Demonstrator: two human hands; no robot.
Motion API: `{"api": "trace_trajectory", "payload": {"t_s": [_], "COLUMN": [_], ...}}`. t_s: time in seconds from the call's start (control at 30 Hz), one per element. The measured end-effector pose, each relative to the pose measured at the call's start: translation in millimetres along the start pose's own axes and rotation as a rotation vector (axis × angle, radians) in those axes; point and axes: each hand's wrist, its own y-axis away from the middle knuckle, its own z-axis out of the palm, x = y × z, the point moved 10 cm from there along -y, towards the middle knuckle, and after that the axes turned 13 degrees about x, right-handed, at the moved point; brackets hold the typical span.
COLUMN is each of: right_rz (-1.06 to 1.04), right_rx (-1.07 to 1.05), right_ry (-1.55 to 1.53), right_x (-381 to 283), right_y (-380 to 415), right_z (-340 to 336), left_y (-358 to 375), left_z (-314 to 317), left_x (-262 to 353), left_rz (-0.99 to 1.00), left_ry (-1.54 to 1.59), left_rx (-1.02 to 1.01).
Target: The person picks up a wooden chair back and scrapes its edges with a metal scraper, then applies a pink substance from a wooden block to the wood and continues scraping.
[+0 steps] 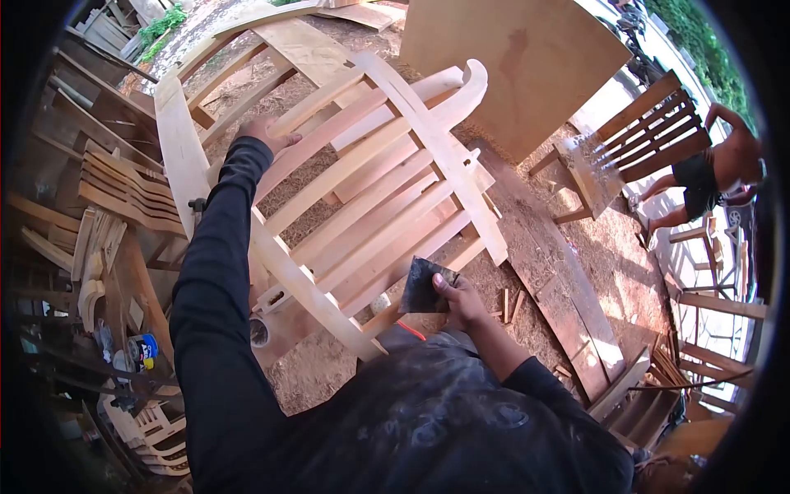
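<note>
Head camera view, looking down on two bare hands and a pale wooden slatted frame (362, 204) with long curved rails. The right hand (466, 301) grasps a flat, dark, rectangular sheet (421, 288), its thumb on top. The left hand (267, 134) lies on the far left part of the frame; whether it clasps the wood or only rests there, I cannot tell. If the left hand bears too lightly, the frame could rock or slide under a push from the right. Bare fingers could catch a splinter from a raw edge, or be pinched in a gap between slats. Should the thumb's hold loosen, the sheet could drop toward the thin wooden offcuts (505, 303) lying to its right. The sheet juts leftward from the right hand, by the frame's near edge, between the near ends of two rails; whether it touches wood is unclear. Most of the frame spreads beyond the right hand, toward the far left.
</note>
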Motion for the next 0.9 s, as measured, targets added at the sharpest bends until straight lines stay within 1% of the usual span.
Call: {"api": "trace_trajectory", "payload": {"t_s": [0.07, 0.13, 0.2, 0.27, 0.33, 0.37, 0.43, 0.53, 0.57, 0.67, 0.77, 0.87, 0.9], "right_rz": [0.0, -0.019, -0.011, 0.022, 0.041, 0.052, 0.068, 0.084, 0.1, 0.131, 0.157, 0.169, 0.17], "right_rx": [0.056, 0.067, 0.062, 0.064, 0.042, 0.047, 0.009, -0.023, -0.024, -0.035, -0.053, -0.094, -0.116], "right_ry": [0.002, 0.006, 0.063, 0.036, -0.015, 0.094, 0.108, 0.17, 0.173, 0.22, 0.284, 0.374, 0.408], "right_x": [-12.3, -17.6, -21.6, -22.6, -11.7, -6.0, -4.0, -6.7, -6.7, -11.3, -13.7, -19.6, -24.3], "right_y": [-10.4, -33.0, -52.6, -65.7, -89.7, -97.5, -98.0, -100.2, -99.1, -100.9, -107.4, -109.1, -108.8], "right_z": [10.7, 11.6, 9.7, 3.7, -9.3, -22.1, -19.3, -20.4, -22.4, -29.3, -44.6, -47.7, -45.6], "left_y": [-13.9, -39.5, -65.5, -74.3, -77.8, -81.1, -74.3, -67.6, -67.8, -63.0, -47.5, -15.0, 0.9], "left_z": [12.7, 36.5, 72.0, 99.6, 113.6, 111.1, 104.5, 96.2, 98.4, 88.5, 73.4, 36.2, 25.6], "left_x": [-0.7, -9.7, -21.9, -30.9, -33.7, -35.7, -30.4, -23.2, -28.2, -20.6, -17.5, -10.8, -11.5], "left_rz": [-0.02, -0.05, -0.065, -0.073, -0.075, -0.087, -0.098, -0.147, -0.176, -0.14, -0.083, 0.02, 0.01], "left_ry": [0.037, 0.034, 0.074, 0.087, 0.065, 0.051, 0.024, 0.061, 0.06, -0.011, 0.07, 0.019, 0.175], "left_rx": [-0.012, 0.0, -0.026, -0.039, -0.049, 0.008, 0.096, 0.026, 0.033, 0.1, 0.281, 0.531, 0.582]}}
